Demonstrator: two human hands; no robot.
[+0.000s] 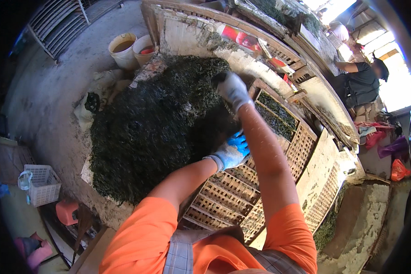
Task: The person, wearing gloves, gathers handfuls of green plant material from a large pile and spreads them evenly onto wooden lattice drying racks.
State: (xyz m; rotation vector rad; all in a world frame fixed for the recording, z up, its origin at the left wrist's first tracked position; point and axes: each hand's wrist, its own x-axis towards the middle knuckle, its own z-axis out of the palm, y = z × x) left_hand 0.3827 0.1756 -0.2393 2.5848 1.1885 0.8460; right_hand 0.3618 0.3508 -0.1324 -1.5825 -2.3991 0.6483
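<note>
Cannot tell whether clenched or released with the blurred, pale-gloved right hand [233,91], over the far right end of one heap of dark green weed [141,128]. Cannot tell, either, whether grasping anything with the blue-and-white-gloved left hand [231,152], beside the heap, over woven latticework [226,194]. Beyond the heap, count two buckets [123,58]; to its left, one white basket [44,188]; at far right, one person in black [361,84].
</note>
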